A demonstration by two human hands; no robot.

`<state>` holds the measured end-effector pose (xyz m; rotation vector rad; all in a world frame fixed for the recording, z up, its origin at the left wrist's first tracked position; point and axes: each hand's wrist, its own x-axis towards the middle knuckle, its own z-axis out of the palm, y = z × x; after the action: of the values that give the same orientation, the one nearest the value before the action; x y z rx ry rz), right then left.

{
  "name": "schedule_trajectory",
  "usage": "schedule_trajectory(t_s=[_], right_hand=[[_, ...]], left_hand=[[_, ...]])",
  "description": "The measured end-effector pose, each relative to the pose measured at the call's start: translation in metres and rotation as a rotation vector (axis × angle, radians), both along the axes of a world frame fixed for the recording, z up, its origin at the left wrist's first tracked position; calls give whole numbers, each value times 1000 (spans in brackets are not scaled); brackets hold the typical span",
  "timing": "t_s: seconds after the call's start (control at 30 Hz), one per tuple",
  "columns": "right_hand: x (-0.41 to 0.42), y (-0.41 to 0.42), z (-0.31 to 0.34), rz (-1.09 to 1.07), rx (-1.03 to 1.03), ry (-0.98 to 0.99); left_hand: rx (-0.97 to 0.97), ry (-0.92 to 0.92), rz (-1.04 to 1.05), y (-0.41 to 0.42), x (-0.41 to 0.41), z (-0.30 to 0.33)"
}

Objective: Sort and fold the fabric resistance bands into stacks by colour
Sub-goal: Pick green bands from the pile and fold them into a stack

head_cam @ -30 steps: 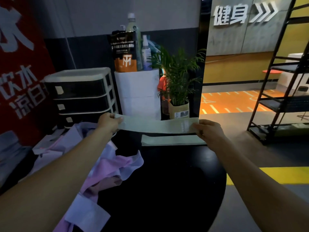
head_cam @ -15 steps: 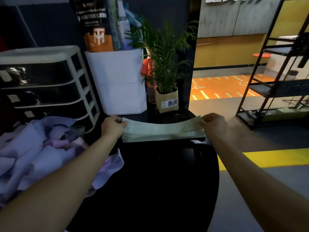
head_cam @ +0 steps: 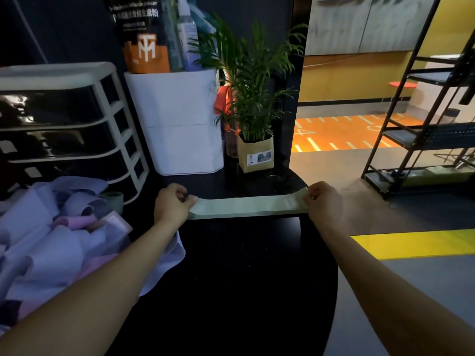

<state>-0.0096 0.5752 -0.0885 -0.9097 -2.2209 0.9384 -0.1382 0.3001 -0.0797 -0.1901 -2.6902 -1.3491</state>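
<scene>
Two hands held one pale green band [head_cam: 246,207] stretched flat across the far part of the black table [head_cam: 244,278]. Left hand [head_cam: 172,203] pinched the band's left end, fingers curled over it. Right hand [head_cam: 324,201] pinched the right end, fingers likewise curled. Band lay level, low over the tabletop; whether it rested on another green band beneath could not be told. Pile [head_cam: 51,232] of unsorted lilac and pink bands sat at the table's left, under the left forearm. Behind the band: white bin [head_cam: 180,124], potted plant [head_cam: 254,98], drawer unit [head_cam: 64,124] at far left. Black shelf rack [head_cam: 424,111] stood on the floor at right.
</scene>
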Motion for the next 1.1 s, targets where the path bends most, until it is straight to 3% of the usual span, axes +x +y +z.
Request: schedule_trajectory(t_s=[0.13,0.27,0.33,0.67,1.1], right_hand=[[2,-22,6,48,158,26],[1,-63,5,380,240,-86],[0,-76,-2,444,299,-97],[-1,-83,-15,459,444,-207],[-1,-85,-20,437,503,-187]], left_hand=[[0,57,-56,-4,13,-2],[-10,41,-108,-7,25,-11],[-3,24,-111,-7,28,-14],[7,71,-74,-3,35,-26],[26,85,-91,-3,40,-26]])
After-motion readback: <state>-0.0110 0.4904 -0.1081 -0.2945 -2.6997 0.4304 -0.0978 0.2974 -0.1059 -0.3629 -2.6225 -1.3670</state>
